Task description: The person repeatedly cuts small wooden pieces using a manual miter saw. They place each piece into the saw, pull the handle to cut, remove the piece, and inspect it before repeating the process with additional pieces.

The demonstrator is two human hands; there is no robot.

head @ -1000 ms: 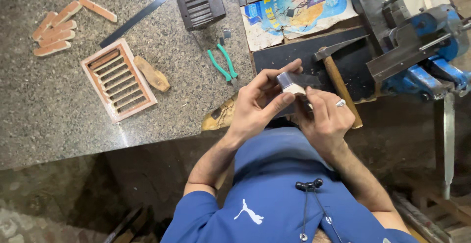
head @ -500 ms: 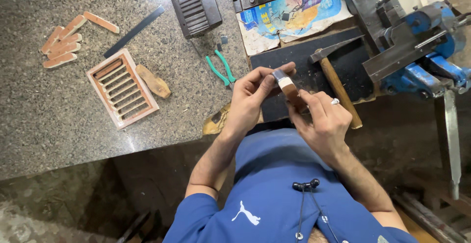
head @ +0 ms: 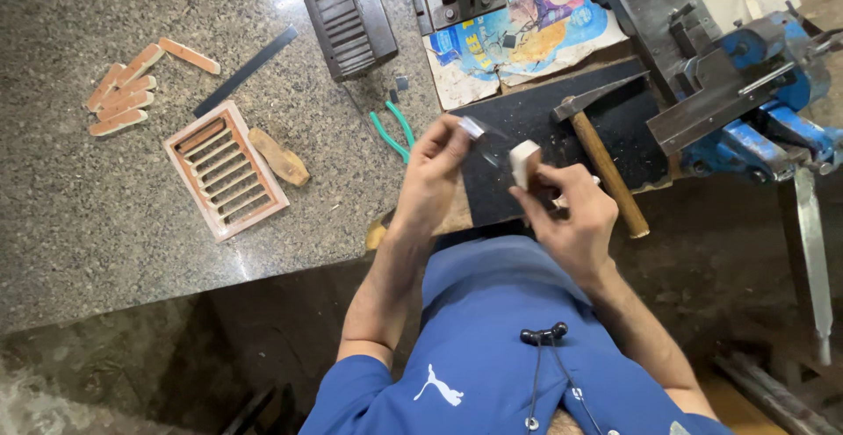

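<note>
My left hand point(head: 432, 176) hovers over the edge of a black mat point(head: 615, 128) and pinches a small shiny metal piece point(head: 471, 126) between thumb and fingertips. My right hand point(head: 572, 217) is a little to its right and grips a small pale block point(head: 525, 162), held upright. The two hands are apart, with a thin dark bit between them that is too small to make out. A hammer point(head: 606, 176) with a wooden handle lies on the mat just beyond my right hand.
Green-handled pliers point(head: 393, 133) lie left of the mat. A slatted wooden frame point(head: 226, 170), a wooden offcut point(head: 279, 156) and several short wooden strips point(head: 123, 100) sit on the granite top. A blue vise point(head: 746, 93), a dark slatted block point(head: 344, 15) and a colourful paper point(head: 527, 31) stand behind.
My hands were together around one small piece; they have drawn apart, the left now holding the metal piece and the right the pale block.
</note>
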